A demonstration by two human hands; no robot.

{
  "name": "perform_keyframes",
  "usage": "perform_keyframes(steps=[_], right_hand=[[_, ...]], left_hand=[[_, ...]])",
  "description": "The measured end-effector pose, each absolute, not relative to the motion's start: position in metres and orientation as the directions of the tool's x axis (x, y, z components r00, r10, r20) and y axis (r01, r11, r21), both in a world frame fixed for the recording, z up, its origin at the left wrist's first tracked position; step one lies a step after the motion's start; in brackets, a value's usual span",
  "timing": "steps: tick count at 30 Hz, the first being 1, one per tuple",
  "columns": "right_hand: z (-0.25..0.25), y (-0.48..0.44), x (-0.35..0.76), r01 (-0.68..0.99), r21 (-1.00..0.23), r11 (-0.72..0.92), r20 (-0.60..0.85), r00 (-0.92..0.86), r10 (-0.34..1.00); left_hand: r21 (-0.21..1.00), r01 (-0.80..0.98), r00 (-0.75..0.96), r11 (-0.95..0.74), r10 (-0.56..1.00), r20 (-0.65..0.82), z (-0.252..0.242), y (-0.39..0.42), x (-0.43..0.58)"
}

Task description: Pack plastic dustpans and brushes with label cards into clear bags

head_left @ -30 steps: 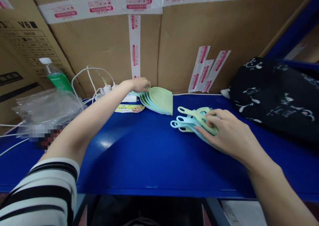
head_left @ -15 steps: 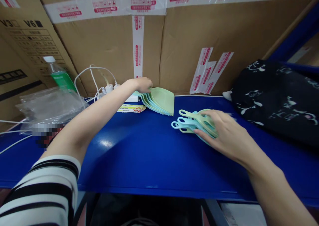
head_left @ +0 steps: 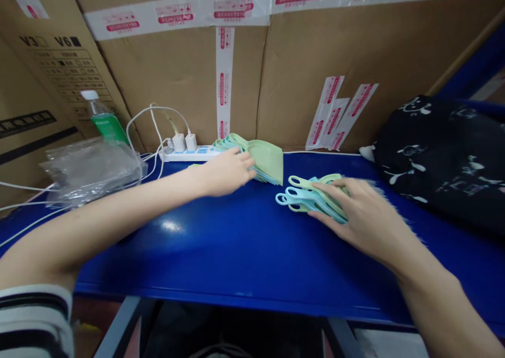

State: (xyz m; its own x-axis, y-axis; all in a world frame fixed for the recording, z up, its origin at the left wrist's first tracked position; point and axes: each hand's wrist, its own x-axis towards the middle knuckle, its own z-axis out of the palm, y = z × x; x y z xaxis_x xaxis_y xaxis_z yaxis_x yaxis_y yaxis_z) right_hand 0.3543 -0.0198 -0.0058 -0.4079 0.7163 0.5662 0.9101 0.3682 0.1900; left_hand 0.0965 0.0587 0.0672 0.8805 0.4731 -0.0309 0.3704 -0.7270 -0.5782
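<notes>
A stack of small dustpans (head_left: 268,158), pale green on top with light blue ones beneath, lies against the cardboard at the back. My left hand (head_left: 226,173) is in front of the stack's left part, off the handles; its fingers are loosely bent and slightly apart, with nothing visible in them. To the right, a pile of pale green and blue hand brushes (head_left: 305,196) lies with looped handles pointing left. My right hand (head_left: 363,216) grips the pile from the right, thumb below and fingers over the top. Its palm hides most of the brush heads; pale bristles show beyond it.
A white power strip (head_left: 177,157) with plugs and cables stands at the back left. Nearby are clear plastic bags (head_left: 94,171) and a green-labelled bottle (head_left: 108,124). A black patterned bag (head_left: 437,163) sits at the right. Cardboard (head_left: 165,69) walls the blue table (head_left: 221,247).
My left hand has come off the dustpan handles and moved down towards me, its forearm lower. The right hand keeps its grip on the brushes. The view has shifted slightly left.
</notes>
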Motion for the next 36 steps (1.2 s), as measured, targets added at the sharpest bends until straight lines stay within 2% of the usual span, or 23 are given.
perform_keyframes(steps=[3,10,19,24,28,36], right_hand=[[-0.005,-0.02,0.353,0.914,0.219,0.343,0.594,-0.403,0.696],[-0.005,-0.022,0.351,0.925,0.21,0.317,0.606,-0.378,0.7],[-0.002,-0.024,0.347,0.908,0.249,0.336,0.611,-0.416,0.673],[-0.004,-0.03,0.343,0.912,0.202,0.356,0.651,-0.397,0.647],[-0.005,-0.031,0.338,0.907,0.206,0.368,0.645,-0.409,0.645],[-0.008,-0.029,0.331,0.881,0.324,0.345,0.588,-0.473,0.657]], left_hand=[[-0.534,0.294,0.929,-0.793,0.368,-0.033,0.051,0.021,0.077],[-0.5,0.265,0.964,-0.825,0.232,0.128,0.025,-0.032,0.032],[-0.433,0.309,0.939,-0.847,0.198,0.282,0.006,-0.021,0.002],[-0.426,0.306,0.918,-0.851,0.147,0.367,0.002,-0.024,0.0],[-0.426,0.303,0.916,-0.853,0.137,0.376,0.001,-0.027,0.001],[-0.433,0.31,0.918,-0.847,0.147,0.369,-0.001,-0.026,0.0]])
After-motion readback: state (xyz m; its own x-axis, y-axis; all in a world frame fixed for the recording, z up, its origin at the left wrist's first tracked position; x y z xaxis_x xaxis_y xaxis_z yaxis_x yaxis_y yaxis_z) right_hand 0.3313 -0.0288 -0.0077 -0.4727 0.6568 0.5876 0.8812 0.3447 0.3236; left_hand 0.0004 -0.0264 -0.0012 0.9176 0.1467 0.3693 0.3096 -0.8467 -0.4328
